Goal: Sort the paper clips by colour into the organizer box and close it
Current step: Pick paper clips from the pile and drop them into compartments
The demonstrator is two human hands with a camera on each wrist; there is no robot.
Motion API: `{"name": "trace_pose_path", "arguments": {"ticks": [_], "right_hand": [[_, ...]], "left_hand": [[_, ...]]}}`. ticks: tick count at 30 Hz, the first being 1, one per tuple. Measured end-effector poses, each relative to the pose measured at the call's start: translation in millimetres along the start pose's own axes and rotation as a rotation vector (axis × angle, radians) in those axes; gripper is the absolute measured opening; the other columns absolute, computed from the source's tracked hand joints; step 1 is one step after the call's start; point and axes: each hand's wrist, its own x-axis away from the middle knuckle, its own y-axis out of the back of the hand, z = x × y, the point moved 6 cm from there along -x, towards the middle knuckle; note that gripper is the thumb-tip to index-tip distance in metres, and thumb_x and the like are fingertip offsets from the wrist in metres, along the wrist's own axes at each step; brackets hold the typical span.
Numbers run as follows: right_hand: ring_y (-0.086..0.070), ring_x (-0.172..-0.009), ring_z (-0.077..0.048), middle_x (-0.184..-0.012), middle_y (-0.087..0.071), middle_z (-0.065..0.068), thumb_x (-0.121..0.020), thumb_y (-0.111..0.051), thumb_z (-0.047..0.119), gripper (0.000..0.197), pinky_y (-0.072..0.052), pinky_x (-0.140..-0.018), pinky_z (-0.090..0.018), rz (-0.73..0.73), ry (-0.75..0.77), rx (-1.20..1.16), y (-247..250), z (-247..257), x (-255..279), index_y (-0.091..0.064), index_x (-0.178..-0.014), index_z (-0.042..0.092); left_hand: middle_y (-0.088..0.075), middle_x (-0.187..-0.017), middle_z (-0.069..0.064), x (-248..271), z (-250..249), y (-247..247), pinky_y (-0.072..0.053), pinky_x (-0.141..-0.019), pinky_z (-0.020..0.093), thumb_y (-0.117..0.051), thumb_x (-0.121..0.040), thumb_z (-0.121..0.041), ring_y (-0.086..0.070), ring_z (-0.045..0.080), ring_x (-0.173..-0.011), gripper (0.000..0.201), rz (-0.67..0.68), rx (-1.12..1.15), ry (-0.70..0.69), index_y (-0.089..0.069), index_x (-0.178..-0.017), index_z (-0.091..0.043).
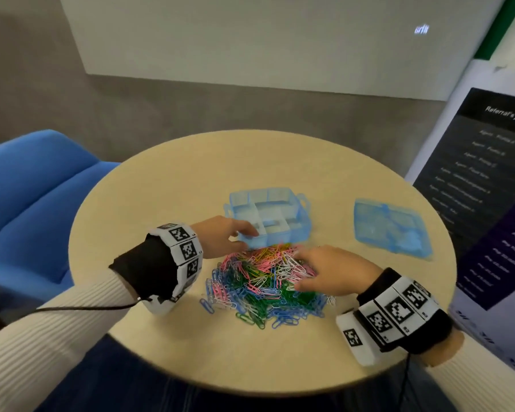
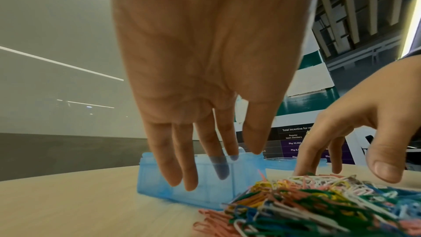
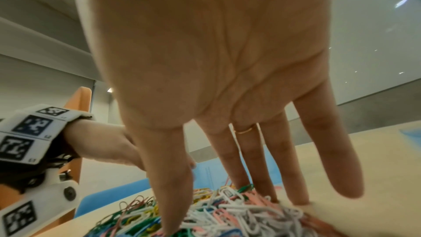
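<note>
A mixed heap of coloured paper clips [image 1: 265,286] lies in the middle of the round beige table [image 1: 167,185]. Just behind it stands the translucent blue organizer box [image 1: 283,209], uncovered, with its compartments showing. Its detached lid [image 1: 390,230] lies flat to the right. My left hand [image 1: 244,234] is at the box's near left corner. In the left wrist view its straight fingers [image 2: 180,165] straddle the front wall of the box [image 2: 205,192], two tips inside and two outside. My right hand [image 1: 304,269] lies spread on the heap, its fingers [image 3: 268,165] pressing the paper clips [image 3: 227,210].
A blue armchair [image 1: 27,203] stands close against the table's left side. A dark printed banner [image 1: 473,188] rises at the right. The table's near edge runs just in front of my wrists, above my lap. Bare tabletop lies behind the box and left of the heap.
</note>
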Motion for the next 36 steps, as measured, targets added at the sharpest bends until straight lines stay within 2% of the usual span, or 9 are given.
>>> {"name": "trace_pose_path", "arguments": {"ticks": [4, 9, 14, 18, 22, 25, 28, 32, 36], "right_hand": [[-0.055, -0.118, -0.019, -0.138, -0.054, 0.003, -0.089, -0.059, 0.053, 0.061, -0.046, -0.097, -0.040, -0.012, 0.046, -0.025, -8.8, -8.0, 3.6, -0.045, -0.140, 0.023], [-0.055, -0.115, -0.017, -0.133, -0.058, 0.001, -0.093, -0.055, 0.052, 0.057, -0.045, -0.096, -0.036, 0.000, 0.096, -0.059, -4.0, -16.6, 6.1, -0.045, -0.142, 0.024], [-0.060, -0.103, -0.015, -0.121, -0.063, 0.004, -0.092, -0.055, 0.049, 0.044, -0.048, -0.090, -0.039, 0.038, 0.126, -0.081, -3.1, -16.7, 15.8, -0.054, -0.129, 0.025], [-0.061, -0.092, -0.018, -0.106, -0.066, 0.001, -0.091, -0.060, 0.043, 0.037, -0.049, -0.083, -0.039, 0.026, 0.116, -0.058, -3.6, -13.8, 21.4, -0.059, -0.122, 0.023], [-0.060, -0.106, -0.018, -0.120, -0.065, 0.002, -0.088, -0.067, 0.038, 0.048, -0.047, -0.086, -0.032, -0.046, 0.085, -0.063, 0.7, -12.4, 20.2, -0.057, -0.132, 0.022], [-0.060, -0.106, -0.015, -0.124, -0.063, 0.001, -0.086, -0.071, 0.036, 0.049, -0.049, -0.090, -0.031, -0.098, 0.053, -0.086, 6.7, -14.7, 18.8, -0.058, -0.130, 0.019], [-0.060, -0.100, -0.013, -0.118, -0.064, 0.003, -0.085, -0.073, 0.034, 0.046, -0.051, -0.088, -0.032, -0.153, 0.027, -0.103, 13.2, -14.8, 19.4, -0.060, -0.127, 0.019], [-0.058, -0.095, -0.014, -0.114, -0.065, 0.001, -0.081, -0.076, 0.037, 0.051, -0.052, -0.085, -0.033, -0.191, 0.018, -0.095, 20.9, -4.9, 17.7, -0.060, -0.126, 0.018], [-0.061, -0.099, -0.018, -0.114, -0.064, -0.001, -0.073, -0.082, 0.044, 0.065, -0.053, -0.086, -0.037, -0.127, -0.015, -0.072, 12.8, 5.1, 12.7, -0.058, -0.126, 0.016]], "left_hand": [[-0.055, -0.133, -0.008, -7.3, 4.4, 1.8, -0.045, -0.096, 0.031, -0.049, -0.100, -0.024, -0.055, 0.013, -0.119, 0.027, -0.005, 0.005, -0.053, -0.055, -0.126, -0.026], [-0.061, -0.117, -0.013, -22.1, 9.5, 2.3, -0.034, -0.071, 0.003, -0.052, -0.099, -0.024, -0.057, 0.009, -0.106, 0.015, -0.042, -0.015, -0.156, -0.060, -0.111, -0.028], [-0.062, -0.112, -0.016, -19.9, 7.2, 1.2, -0.033, -0.068, -0.002, -0.050, -0.100, -0.028, -0.058, 0.006, -0.105, 0.012, -0.011, -0.027, -0.135, -0.059, -0.106, -0.030], [-0.061, -0.116, -0.012, -13.0, 3.3, -0.2, -0.038, -0.072, 0.008, -0.049, -0.100, -0.031, -0.057, 0.011, -0.106, 0.014, 0.012, -0.046, -0.087, -0.060, -0.109, -0.030], [-0.047, -0.138, -0.003, -0.5, -2.7, 0.4, -0.042, -0.095, 0.033, -0.049, -0.099, -0.037, -0.053, 0.020, -0.115, 0.031, 0.016, -0.127, 0.004, -0.049, -0.130, -0.035], [-0.038, -0.142, -0.008, 16.3, -10.6, 11.7, -0.045, -0.089, 0.033, -0.048, -0.098, -0.043, -0.053, 0.017, -0.116, 0.040, -0.124, -0.173, 0.048, -0.042, -0.136, -0.037], [-0.046, -0.128, -0.011, 34.4, -19.1, 18.4, -0.048, -0.084, 0.031, -0.049, -0.096, -0.046, -0.056, 0.011, -0.107, 0.038, -0.218, -0.133, 0.038, -0.043, -0.133, -0.039], [-0.049, -0.115, -0.013, 48.5, -24.5, 7.6, -0.050, -0.086, 0.031, -0.050, -0.095, -0.048, -0.061, 0.005, -0.096, 0.034, -0.126, -0.066, 0.039, -0.051, -0.126, -0.035], [-0.048, -0.121, -0.010, 52.2, -35.7, -12.2, -0.044, -0.090, 0.025, -0.051, -0.095, -0.048, -0.055, 0.003, -0.099, 0.034, -0.015, -0.048, 0.002, -0.055, -0.125, -0.033]]}}
